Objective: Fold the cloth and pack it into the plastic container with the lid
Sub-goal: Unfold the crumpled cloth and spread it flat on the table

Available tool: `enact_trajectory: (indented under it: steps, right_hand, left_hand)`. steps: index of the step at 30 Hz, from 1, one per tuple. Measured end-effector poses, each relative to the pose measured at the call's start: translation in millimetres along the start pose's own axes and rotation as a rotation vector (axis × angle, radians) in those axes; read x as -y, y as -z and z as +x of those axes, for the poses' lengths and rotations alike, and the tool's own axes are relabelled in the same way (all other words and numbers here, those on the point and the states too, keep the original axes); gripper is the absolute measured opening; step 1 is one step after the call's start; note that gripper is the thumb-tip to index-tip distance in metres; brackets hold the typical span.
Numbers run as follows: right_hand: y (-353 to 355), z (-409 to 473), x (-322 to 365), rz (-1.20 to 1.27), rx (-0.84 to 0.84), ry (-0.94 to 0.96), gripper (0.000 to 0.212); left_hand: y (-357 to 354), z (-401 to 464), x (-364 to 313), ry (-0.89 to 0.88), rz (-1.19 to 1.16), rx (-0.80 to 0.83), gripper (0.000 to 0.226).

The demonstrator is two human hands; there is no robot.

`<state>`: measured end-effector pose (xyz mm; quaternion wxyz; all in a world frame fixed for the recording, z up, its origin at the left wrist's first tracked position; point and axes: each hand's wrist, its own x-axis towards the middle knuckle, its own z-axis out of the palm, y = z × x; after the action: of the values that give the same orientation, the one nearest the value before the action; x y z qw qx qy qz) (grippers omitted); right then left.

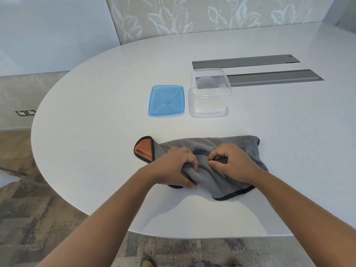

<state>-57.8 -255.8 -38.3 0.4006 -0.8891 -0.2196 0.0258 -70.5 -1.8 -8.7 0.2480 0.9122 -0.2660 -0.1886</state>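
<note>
Lying rumpled on the white table (96,93), the grey cloth (238,151) shows an orange underside at its turned-up left corner. The left hand (176,167) reaches in palm down, fingers curled and clamped on a bunched fold. Just beside it, the right hand (232,163) pinches the cloth between thumb and bent fingers. Farther back, the blue lid (166,101) lies flat just left of the clear plastic container (210,93), which sits open partly over one of two grey slots (273,78).
</note>
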Motion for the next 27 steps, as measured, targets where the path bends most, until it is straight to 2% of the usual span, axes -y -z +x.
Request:
enact_trajectory:
  steps: [2,3,7,10,11,13,15,18,20,22,24,27]
  right_hand:
    - [3,-1,-1,0.018,0.034,-0.026,0.021]
    - [5,-2,-1,0.011,0.062,-0.038,0.025]
    - [10,0,6,0.062,0.178,-0.084,0.04]
    - [17,-1,12,0.306,0.29,-0.192,0.059]
    - [21,-1,14,0.33,0.341,-0.227,0.059]
    - [26,-1,15,0.222,0.404,-0.25,0.054]
    - [27,0,14,0.109,0.385,-0.259,0.038]
    - [25,3,16,0.291,0.295,-0.36,0.015]
    - [25,5,16,0.378,0.222,-0.434,0.011]
    - [25,6,15,0.381,0.154,-0.482,0.011]
    - [24,8,14,0.247,0.128,-0.456,0.019]
    - [28,9,16,0.195,0.165,-0.472,0.024]
  left_hand:
    - [0,3,-1,-0.017,-0.026,-0.09,0.021]
    - [1,4,-1,0.0,-0.057,-0.124,0.02]
    - [8,7,6,0.184,-0.266,-0.224,0.026]
    - [9,12,9,0.275,-0.389,-0.309,0.036]
    - [9,15,9,0.302,-0.403,-0.336,0.044]
    - [7,20,9,0.355,-0.418,-0.376,0.053]
    - [4,25,10,0.412,-0.473,-0.386,0.057]
    - [6,27,9,0.465,-0.543,-0.353,0.064]
    - [8,23,5,0.475,-0.534,-0.312,0.076]
    - [11,16,0,0.477,-0.428,-0.244,0.085]
    - [13,9,-2,0.427,-0.347,-0.147,0.082]
    - [11,4,-2,0.33,-0.174,-0.047,0.056]
